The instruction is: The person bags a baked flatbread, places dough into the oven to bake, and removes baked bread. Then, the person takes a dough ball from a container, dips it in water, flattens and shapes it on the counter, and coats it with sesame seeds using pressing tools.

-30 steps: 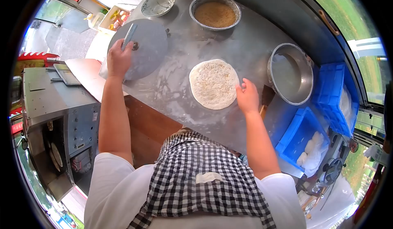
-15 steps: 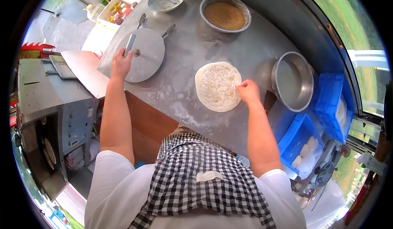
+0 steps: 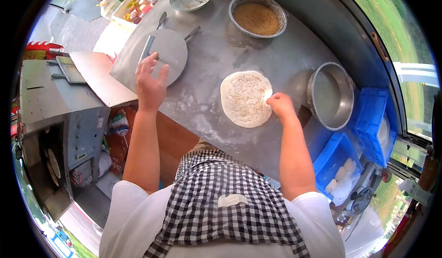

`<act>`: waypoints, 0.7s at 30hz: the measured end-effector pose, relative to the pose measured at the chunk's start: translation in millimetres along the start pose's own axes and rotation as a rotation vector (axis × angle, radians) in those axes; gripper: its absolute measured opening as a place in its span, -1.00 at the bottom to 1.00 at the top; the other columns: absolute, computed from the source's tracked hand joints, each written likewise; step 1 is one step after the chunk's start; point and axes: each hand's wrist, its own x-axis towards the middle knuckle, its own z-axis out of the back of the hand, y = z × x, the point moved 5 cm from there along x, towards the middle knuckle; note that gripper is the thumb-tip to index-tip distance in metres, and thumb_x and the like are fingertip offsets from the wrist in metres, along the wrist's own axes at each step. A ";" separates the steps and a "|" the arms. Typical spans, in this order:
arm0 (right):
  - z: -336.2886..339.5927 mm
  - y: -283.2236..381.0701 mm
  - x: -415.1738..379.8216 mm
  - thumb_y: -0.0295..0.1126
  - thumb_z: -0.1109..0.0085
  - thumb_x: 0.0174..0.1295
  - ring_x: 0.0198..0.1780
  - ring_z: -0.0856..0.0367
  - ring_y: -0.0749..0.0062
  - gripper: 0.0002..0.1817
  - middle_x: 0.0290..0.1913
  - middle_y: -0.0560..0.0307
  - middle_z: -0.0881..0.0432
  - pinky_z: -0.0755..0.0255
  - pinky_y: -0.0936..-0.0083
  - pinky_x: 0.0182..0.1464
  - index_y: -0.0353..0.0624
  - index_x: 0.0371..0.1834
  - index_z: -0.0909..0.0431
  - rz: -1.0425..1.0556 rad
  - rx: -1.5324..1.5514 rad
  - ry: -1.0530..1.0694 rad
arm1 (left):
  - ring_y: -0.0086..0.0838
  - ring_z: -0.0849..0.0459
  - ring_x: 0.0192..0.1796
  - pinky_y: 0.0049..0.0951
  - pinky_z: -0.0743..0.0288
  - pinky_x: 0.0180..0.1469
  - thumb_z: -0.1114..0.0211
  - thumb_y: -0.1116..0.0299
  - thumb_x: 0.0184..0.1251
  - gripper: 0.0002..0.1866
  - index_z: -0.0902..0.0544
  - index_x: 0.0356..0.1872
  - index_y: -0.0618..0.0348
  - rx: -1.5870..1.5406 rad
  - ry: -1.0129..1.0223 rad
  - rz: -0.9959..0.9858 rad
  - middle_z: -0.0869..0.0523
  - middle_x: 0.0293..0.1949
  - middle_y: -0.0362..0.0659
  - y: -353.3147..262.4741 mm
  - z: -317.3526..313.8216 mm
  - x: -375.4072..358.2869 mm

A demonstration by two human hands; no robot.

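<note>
A round, flat piece of dough (image 3: 245,99) topped with pale crumbs or seeds lies on the metal worktop (image 3: 202,110). At its right edge, my right hand (image 3: 282,106) pinches the rim between thumb and fingers. My left hand (image 3: 153,85) is open, fingers spread and holding nothing, over the near-left edge of a round grey lid or disc (image 3: 172,55). A narrow metal tool (image 3: 146,47) lies on that disc just beyond the fingertips; part of it sits behind them.
A bowl of brown crumbs (image 3: 239,25), a pale bowl (image 3: 177,3) and a deep metal pan (image 3: 311,96) stand around the worktop. Blue crates (image 3: 322,166) are at right, an oven-like metal cabinet (image 3: 85,138) at left. Two utensil handles (image 3: 192,33) poke out beyond the disc.
My left hand has let go of the metal tool, opened, and drawn back toward me and rightward. My right hand stays at the dough's edge. The view has shifted slightly.
</note>
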 end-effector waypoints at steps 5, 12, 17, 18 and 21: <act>6.7 11.6 -18.7 -0.42 -0.30 0.22 -0.16 -0.69 0.38 -0.79 -0.22 0.15 -0.75 -0.51 0.38 0.00 -0.18 -0.10 -0.69 -0.138 0.527 0.165 | -0.34 -0.71 0.14 -0.30 -0.62 0.20 -0.44 0.40 0.43 -0.57 -0.65 0.28 0.22 -0.177 0.175 0.084 -0.67 0.20 -0.06 -31.3 -33.9 -30.1; -1.1 11.2 -10.9 -0.28 -0.32 0.35 -0.14 -0.74 0.37 -0.73 -0.17 0.13 -0.78 -0.58 0.34 0.04 -0.19 0.00 -0.70 -0.218 0.464 0.293 | -0.50 -0.70 0.04 -0.43 -0.60 0.18 -0.41 0.42 0.48 -0.63 -0.65 0.22 0.36 -0.583 0.467 0.531 -0.76 0.02 -0.13 -64.6 -103.6 -84.7; -17.9 26.7 -4.7 -0.21 -0.36 0.39 -0.08 -0.75 0.37 -0.65 -0.11 0.07 -0.80 -0.59 0.24 0.07 -0.27 0.04 -0.71 -0.080 0.178 0.241 | -0.52 -0.69 -0.02 -0.43 -0.58 0.15 -0.38 0.31 0.51 -0.63 -0.67 0.17 0.37 -0.682 0.525 0.661 -0.77 -0.08 -0.16 -70.5 -152.6 -117.3; -19.7 26.9 -0.4 -0.21 -0.36 0.40 -0.07 -0.75 0.35 -0.64 -0.10 0.07 -0.80 -0.59 0.23 0.08 -0.28 0.07 -0.71 -0.024 0.148 0.228 | -0.52 -0.69 -0.03 -0.42 -0.58 0.15 -0.37 0.31 0.51 -0.63 -0.68 0.17 0.37 -0.699 0.527 0.694 -0.77 -0.08 -0.16 -69.4 -159.9 -121.4; -25.8 22.4 9.1 -0.23 -0.37 0.39 0.00 -0.74 0.31 -0.62 -0.03 0.07 -0.80 -0.58 0.22 0.15 -0.27 0.14 -0.70 0.078 0.131 0.214 | -0.51 -0.70 -0.03 -0.41 -0.58 0.15 -0.37 0.27 0.52 -0.64 -0.68 0.15 0.34 -0.733 0.512 0.805 -0.77 -0.09 -0.17 -66.7 -172.2 -135.8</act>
